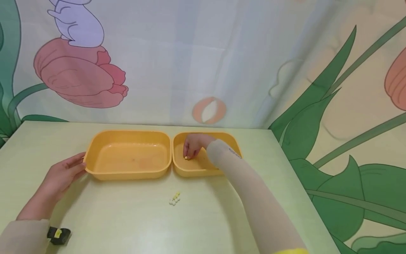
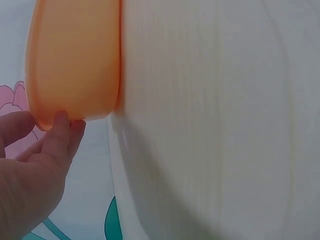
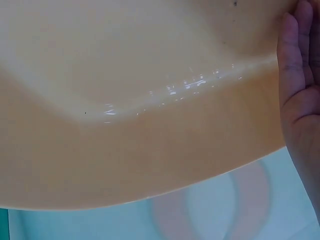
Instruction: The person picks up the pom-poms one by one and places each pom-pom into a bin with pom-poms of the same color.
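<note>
In the head view, my left hand (image 1: 61,176) is at the left end of the larger orange plastic tray (image 1: 127,174). The left wrist view shows its fingertips on both sides of the rim of that tray (image 2: 75,60), pinching it. My right hand (image 1: 194,145) reaches down into the smaller orange tray (image 1: 198,173), pinching a tiny yellow bead (image 1: 185,157) at its fingertips, close over the tray floor. At the edge of the right wrist view, part of the right hand (image 3: 302,85) shows, its fingertips cut off.
Several small yellow and white beads (image 1: 174,199) lie in a cluster on the pale table (image 1: 127,218) in front of the trays. Both trays stand side by side near the back edge. A printed curtain (image 1: 152,63) hangs behind. A black strap device (image 1: 59,235) is by the left wrist.
</note>
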The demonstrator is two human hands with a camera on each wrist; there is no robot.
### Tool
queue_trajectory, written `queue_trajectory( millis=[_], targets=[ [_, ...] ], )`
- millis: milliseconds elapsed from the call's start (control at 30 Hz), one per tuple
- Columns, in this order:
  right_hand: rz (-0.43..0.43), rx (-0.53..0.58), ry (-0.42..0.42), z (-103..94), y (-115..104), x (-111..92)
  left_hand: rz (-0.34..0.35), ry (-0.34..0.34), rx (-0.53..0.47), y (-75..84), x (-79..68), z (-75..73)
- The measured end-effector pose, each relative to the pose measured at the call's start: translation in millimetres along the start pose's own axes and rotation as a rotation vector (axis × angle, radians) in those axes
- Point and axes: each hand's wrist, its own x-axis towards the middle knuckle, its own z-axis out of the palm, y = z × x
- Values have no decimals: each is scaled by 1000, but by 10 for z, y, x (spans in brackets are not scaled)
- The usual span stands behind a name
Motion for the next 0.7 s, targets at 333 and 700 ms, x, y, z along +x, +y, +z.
queue_trajectory(
  millis=[333, 700],
  targets=[
    [-6, -63, 22, -7, 1, -107, -27, 5, -1, 9, 3, 12],
    [-130, -75, 217, -194, -4, -474, -44, 14, 10, -2, 7, 16]
  ],
)
